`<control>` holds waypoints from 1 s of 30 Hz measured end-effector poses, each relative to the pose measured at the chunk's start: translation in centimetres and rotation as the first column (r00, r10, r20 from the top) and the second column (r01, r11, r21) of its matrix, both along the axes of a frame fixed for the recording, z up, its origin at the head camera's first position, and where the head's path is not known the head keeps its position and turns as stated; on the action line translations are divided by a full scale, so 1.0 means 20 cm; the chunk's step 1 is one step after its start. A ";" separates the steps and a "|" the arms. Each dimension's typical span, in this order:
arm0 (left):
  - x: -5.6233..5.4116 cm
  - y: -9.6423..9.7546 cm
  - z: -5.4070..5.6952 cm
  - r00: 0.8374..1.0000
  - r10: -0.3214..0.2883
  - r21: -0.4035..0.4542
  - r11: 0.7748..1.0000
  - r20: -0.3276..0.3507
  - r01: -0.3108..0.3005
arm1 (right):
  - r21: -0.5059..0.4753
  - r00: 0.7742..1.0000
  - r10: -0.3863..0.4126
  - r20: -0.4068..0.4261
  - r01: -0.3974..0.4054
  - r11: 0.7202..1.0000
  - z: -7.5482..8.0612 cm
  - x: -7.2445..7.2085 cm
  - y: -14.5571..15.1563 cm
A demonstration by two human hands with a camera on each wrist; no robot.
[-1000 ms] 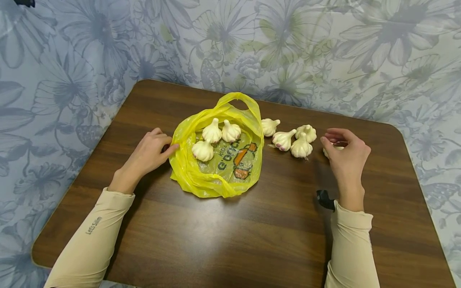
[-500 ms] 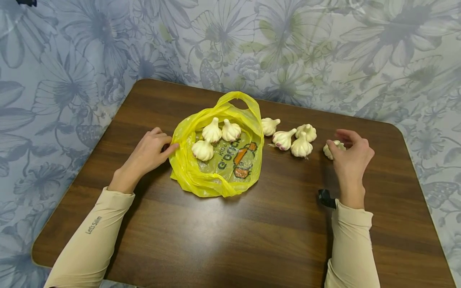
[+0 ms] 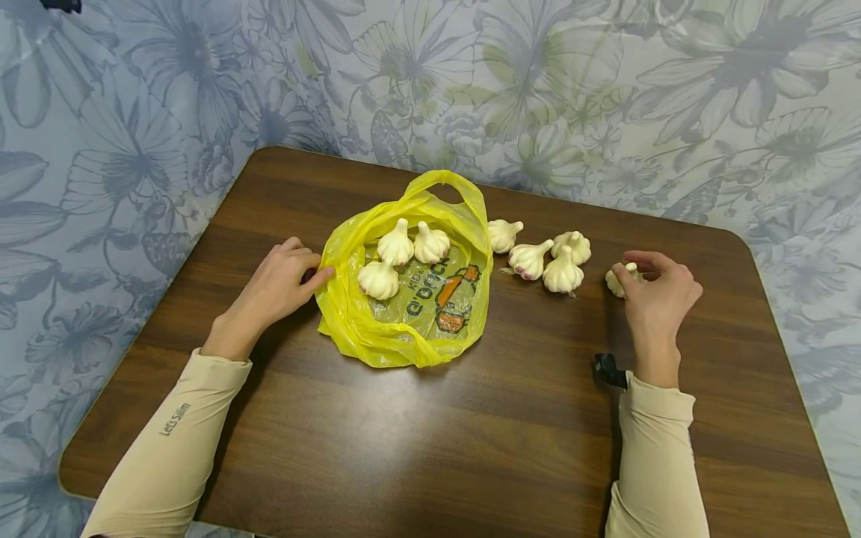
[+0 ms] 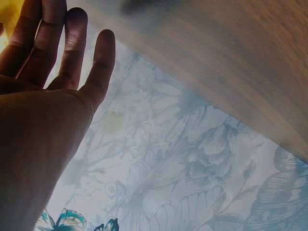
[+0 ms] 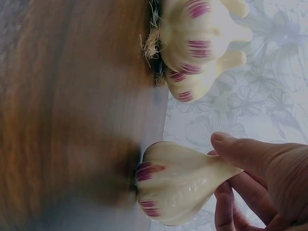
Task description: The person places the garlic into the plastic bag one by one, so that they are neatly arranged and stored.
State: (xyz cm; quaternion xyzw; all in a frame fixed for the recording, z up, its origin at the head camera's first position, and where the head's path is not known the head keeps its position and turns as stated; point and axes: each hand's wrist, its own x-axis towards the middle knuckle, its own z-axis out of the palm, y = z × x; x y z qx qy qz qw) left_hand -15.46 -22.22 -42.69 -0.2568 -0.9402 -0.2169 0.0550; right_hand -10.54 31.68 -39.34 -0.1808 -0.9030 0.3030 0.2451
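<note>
Likely pick/place step: right hand (image 3: pixel 662 299) pinching garlic bulb (image 5: pixel 175 185) toward desk's (image 3: pixel 525 418) right edge, left hand (image 3: pixel 276 284) gripping yellow bag (image 3: pixel 397 342); next probably needs lift or release.

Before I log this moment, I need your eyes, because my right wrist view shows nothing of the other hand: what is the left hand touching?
Observer: The left hand is touching the left edge of a yellow bag.
Operator: That bag is out of my view. Is anything in it?
Observer: Yes, three garlic bulbs lie inside it.
Operator: My view cuts off the others. Leaving out the garlic bulb at the right hand, how many lie outside the bag?
Observer: Four, grouped on the table to the right of the bag.
</note>
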 end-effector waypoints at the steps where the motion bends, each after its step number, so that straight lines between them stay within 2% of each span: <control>1: 0.00 0.00 0.00 1.000 0.000 -0.001 1.000 0.002 0.000 | 0.004 1.000 -0.005 -0.002 0.005 1.000 0.00 0.00 0.00; 10: 0.00 0.00 0.00 1.000 0.001 -0.003 1.000 -0.002 -0.001 | -0.006 0.997 -0.052 -0.052 0.052 0.999 -0.01 -0.01 0.04; 22: 0.00 0.00 0.00 1.000 -0.007 0.010 1.000 -0.011 0.007 | -0.068 0.998 -0.057 -0.034 0.054 0.996 0.00 0.00 0.04; 27: 0.00 0.00 0.00 1.000 -0.004 0.006 1.000 -0.008 0.004 | -0.063 0.997 -0.072 -0.017 0.071 0.995 -0.01 0.00 0.05; 30: 0.00 0.00 0.00 1.000 -0.004 0.005 1.000 -0.008 0.004 | -0.046 0.996 -0.088 -0.034 0.087 0.995 -0.01 0.00 0.05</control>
